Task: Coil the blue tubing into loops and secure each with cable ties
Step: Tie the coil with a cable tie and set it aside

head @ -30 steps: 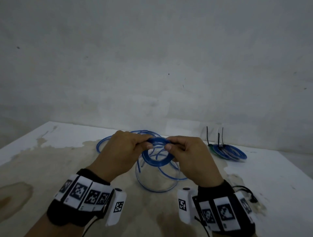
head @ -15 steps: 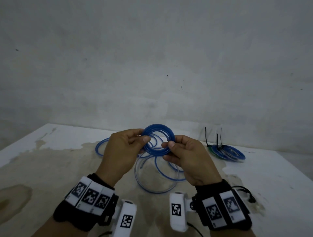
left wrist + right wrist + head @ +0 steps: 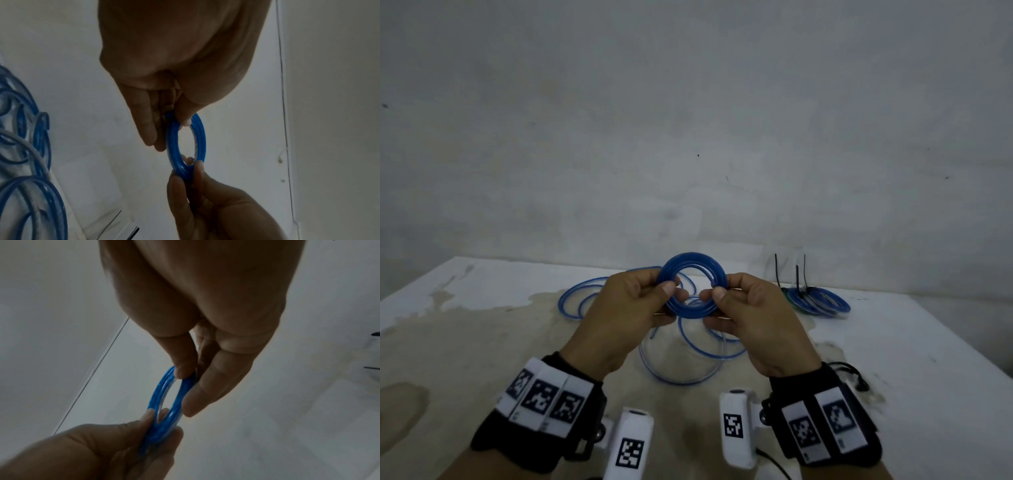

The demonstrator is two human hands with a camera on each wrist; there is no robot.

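Coil (image 3: 693, 286) raised; left hand (image 3: 631, 313), right hand (image 3: 751, 317) pinch it.

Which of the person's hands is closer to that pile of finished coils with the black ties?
Right. The right hand sits just beside the finished coils; the left hand is farther away, across the small coil both hold.

The small coil (image 3: 693, 287) is held above the middle of the surface (image 3: 914, 356), loose tubing (image 3: 688, 363) lying beneath it; tied coils (image 3: 818, 301) sit near the far right edge.

Bare grey-white wall (image 3: 688, 120), white table (image 3: 928, 359) with tan stains, dim light
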